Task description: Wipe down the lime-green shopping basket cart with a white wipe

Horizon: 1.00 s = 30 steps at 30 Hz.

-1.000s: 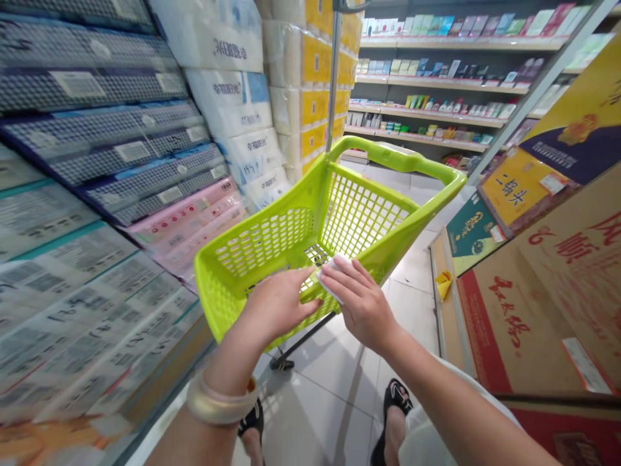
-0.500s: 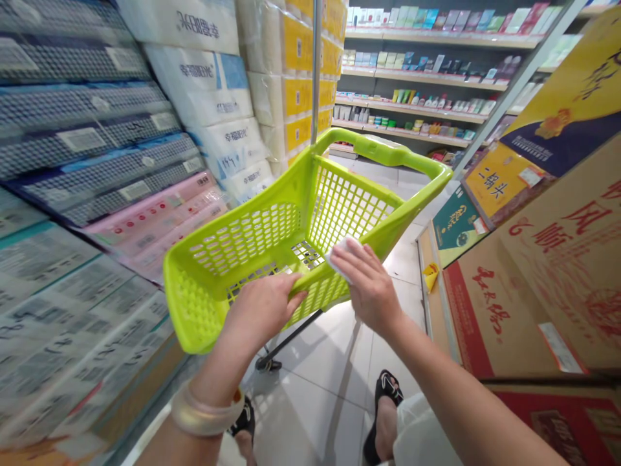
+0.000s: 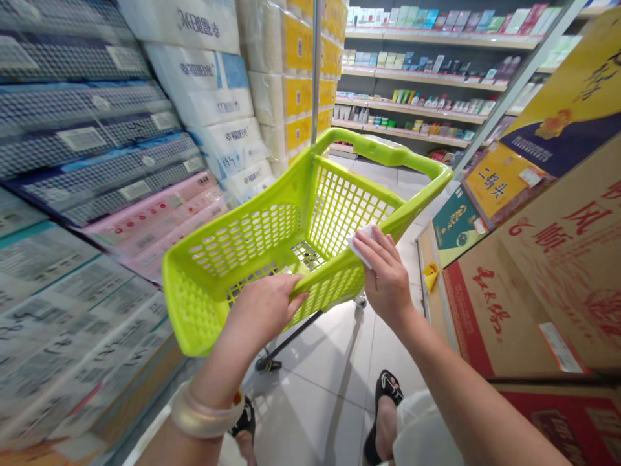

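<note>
A lime-green plastic shopping cart [image 3: 252, 226] with lattice sides stands in front of me, its raised handle toward the upper right. My left hand [image 3: 266, 301] grips the near rim of the basket, thumb outside and fingers over the edge. Farther along the same rim, my right hand [image 3: 385, 272] presses a folded white wipe [image 3: 363, 243] against the green plastic, fingers laid over it. Part of the wipe is hidden under the fingers. Nothing lies in the visible part of the basket.
Packs of tissue paper [image 3: 208, 81] are stacked along the left. Cardboard boxes [image 3: 524, 285] rise close on the right. Shelves of small bottles and cartons [image 3: 436, 77] stand at the back. A cart wheel [image 3: 268, 365] rests on the tiled floor [image 3: 310, 382] near my feet.
My right hand has slid with the wipe along the rim, to the right and slightly up toward the handle. My left hand keeps its hold, and the cart is almost still.
</note>
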{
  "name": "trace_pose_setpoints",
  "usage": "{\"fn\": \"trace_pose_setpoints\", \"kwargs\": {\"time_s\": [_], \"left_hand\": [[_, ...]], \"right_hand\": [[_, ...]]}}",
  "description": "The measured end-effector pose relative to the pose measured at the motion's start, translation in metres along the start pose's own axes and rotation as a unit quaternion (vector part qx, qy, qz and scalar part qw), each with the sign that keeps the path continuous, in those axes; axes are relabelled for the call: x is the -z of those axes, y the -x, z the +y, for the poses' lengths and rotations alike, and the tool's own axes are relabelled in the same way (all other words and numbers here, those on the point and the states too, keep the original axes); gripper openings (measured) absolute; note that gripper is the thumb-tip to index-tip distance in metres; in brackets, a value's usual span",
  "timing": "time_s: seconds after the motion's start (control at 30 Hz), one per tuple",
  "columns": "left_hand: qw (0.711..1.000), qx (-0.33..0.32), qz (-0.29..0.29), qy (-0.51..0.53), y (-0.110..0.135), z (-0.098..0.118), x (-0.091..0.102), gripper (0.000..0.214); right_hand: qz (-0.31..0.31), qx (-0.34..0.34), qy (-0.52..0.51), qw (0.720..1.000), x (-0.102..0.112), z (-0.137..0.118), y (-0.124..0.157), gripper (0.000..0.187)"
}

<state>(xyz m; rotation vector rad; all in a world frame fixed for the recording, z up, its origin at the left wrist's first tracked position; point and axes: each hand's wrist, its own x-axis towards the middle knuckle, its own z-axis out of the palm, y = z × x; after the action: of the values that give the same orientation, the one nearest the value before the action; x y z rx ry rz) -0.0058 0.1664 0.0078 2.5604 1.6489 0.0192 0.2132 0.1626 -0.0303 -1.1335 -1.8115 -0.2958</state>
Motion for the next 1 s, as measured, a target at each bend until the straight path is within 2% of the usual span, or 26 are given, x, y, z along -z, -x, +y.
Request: {"fn": "trace_pose_setpoints", "kwargs": {"time_s": [0.07, 0.17, 0.23, 0.43, 0.47, 0.6, 0.63, 0.7, 0.8, 0.87, 0.93, 1.0], "left_hand": [[1.000, -0.005, 0.004, 0.003, 0.000, 0.000, 0.000, 0.025], [1.000, -0.008, 0.009, 0.003, 0.000, -0.001, 0.000, 0.023], [1.000, -0.009, 0.008, 0.001, 0.000, -0.001, 0.000, 0.023], [1.000, 0.000, 0.004, -0.001, 0.000, 0.000, 0.001, 0.026], [1.000, -0.001, 0.005, 0.002, 0.000, 0.000, 0.000, 0.026], [1.000, -0.018, 0.011, 0.013, 0.000, -0.002, -0.002, 0.023], [1.000, -0.019, 0.011, 0.012, 0.000, -0.002, -0.002, 0.023], [1.000, -0.014, 0.009, 0.007, -0.001, -0.003, -0.003, 0.025], [1.000, -0.006, 0.005, 0.007, -0.001, -0.002, -0.002, 0.028], [1.000, -0.006, 0.002, 0.010, -0.001, -0.001, -0.002, 0.028], [1.000, -0.008, 0.002, 0.011, -0.001, -0.001, -0.001, 0.026], [1.000, -0.013, 0.005, 0.012, -0.001, -0.002, -0.001, 0.024]], "right_hand": [[-0.005, 0.007, 0.000, 1.000, -0.003, -0.006, 0.002, 0.045], [-0.089, 0.098, -0.035, 0.991, -0.010, -0.025, 0.008, 0.041], [-0.116, 0.126, -0.043, 0.984, -0.010, -0.028, 0.008, 0.041], [0.013, -0.008, 0.021, 1.000, 0.001, 0.001, -0.001, 0.045], [0.006, -0.004, 0.017, 1.000, 0.000, -0.001, 0.000, 0.045], [-0.102, 0.096, -0.036, 0.989, -0.005, -0.020, 0.007, 0.046], [-0.114, 0.105, -0.040, 0.987, -0.005, -0.021, 0.007, 0.047], [-0.090, 0.080, -0.027, 0.992, -0.001, -0.013, 0.004, 0.047], [-0.006, 0.000, 0.016, 1.000, 0.006, 0.005, -0.003, 0.046], [0.014, -0.018, 0.025, 0.999, 0.005, 0.006, -0.003, 0.045], [-0.017, 0.013, 0.007, 1.000, 0.000, -0.006, 0.002, 0.045], [-0.078, 0.075, -0.024, 0.994, -0.005, -0.021, 0.007, 0.045]]}}
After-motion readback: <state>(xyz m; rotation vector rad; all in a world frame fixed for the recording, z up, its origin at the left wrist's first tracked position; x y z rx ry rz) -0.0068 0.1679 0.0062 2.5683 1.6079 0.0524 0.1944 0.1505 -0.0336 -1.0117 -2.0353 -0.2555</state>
